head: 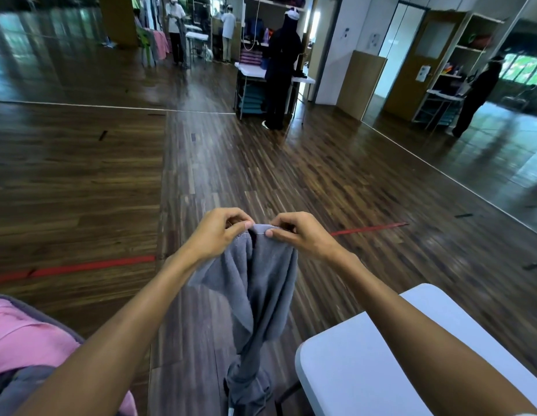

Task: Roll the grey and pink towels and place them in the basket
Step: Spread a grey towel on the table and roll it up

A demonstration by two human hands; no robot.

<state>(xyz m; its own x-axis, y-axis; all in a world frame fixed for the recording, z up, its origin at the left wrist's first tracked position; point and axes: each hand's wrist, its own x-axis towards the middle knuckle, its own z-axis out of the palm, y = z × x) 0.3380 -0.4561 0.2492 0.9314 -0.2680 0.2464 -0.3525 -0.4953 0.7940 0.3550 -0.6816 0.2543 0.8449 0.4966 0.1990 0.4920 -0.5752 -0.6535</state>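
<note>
Nearest, lower left: basket [55, 321] w/ grey fabric rim, holding a pink towel [24, 334] and some grey cloth below it. Neither looks rolled from here; cannot tell more, mostly cut off by the frame edge.

Lower right: white folding table [366, 358], corner only, bare where visible.

Centre: grey towel [261, 295] held up in the air between basket and table, hanging bunched and twisted. Its lower end drops toward the floor near the table leg; whether it touches the wood floor [81, 181] cannot be told. Left hand [217, 232] pinches the top hem w/ thumb and curled fingers. Right hand [300, 232] pinches the same hem just beside it. Narrow pinch grips, both on the towel, hands close together.

Judgement: early stage, towel being opened out at one edge, no roll begun.

Risks:
- Both pinches sit on a short stretch of hem. If one slips, the towel will prob. swing down to the floor.
- Twist in the hanging part; if not shaken out, roll likely comes out lumpy and loose.
- Trailing end could snag the table leg when lifted across.
- Laying it on the table off-square would give a skewed roll.

Far: other persons [280, 67] at tables and shelves, well apart; no interference expected.
</note>
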